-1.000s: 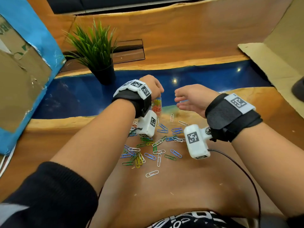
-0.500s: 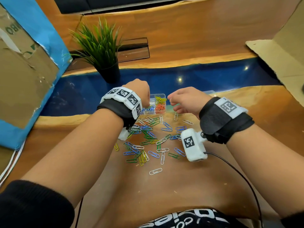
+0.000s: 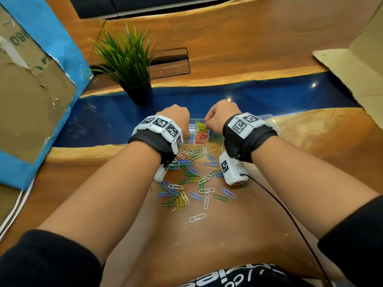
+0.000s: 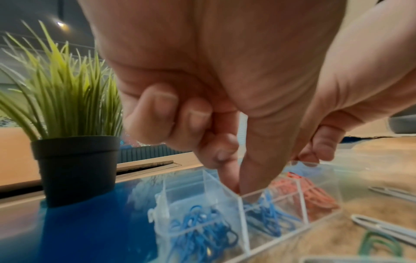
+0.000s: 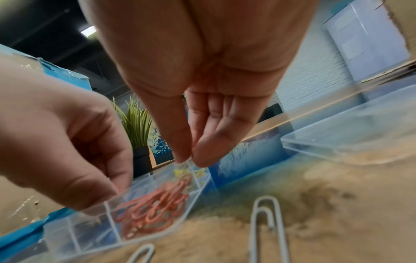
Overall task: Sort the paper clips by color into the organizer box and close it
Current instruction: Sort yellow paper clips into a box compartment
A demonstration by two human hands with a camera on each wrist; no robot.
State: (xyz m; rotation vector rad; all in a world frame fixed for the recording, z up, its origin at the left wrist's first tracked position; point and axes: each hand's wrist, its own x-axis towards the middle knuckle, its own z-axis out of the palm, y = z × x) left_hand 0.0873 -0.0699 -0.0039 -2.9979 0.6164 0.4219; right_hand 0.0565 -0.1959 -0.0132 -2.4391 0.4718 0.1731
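**Operator:** Fingers first. What is each hand doing?

**Manual:** Your left hand has thumb and forefinger pressed together, tips down in a compartment holding blue clips; whether a clip sits in the pinch cannot be told. The other fingers are curled into the palm. Your right hand holds thumb and fingertips narrowly together over the far compartments; a pale blur at the tips may be a clip, but this is not certain.

**Operator:** Where is the work?

**Manual:** The organizer box lies open beneath both hands, with orange clips and yellow clips in separate compartments. Its clear lid rests to your right. The loose paper clips lie between box and body.

**Operator:** Which step is this?

**Manual:** Depositing, judged mid-task. Next, release, then return to the pile, taking 1 color per compartment. Closing comes last.
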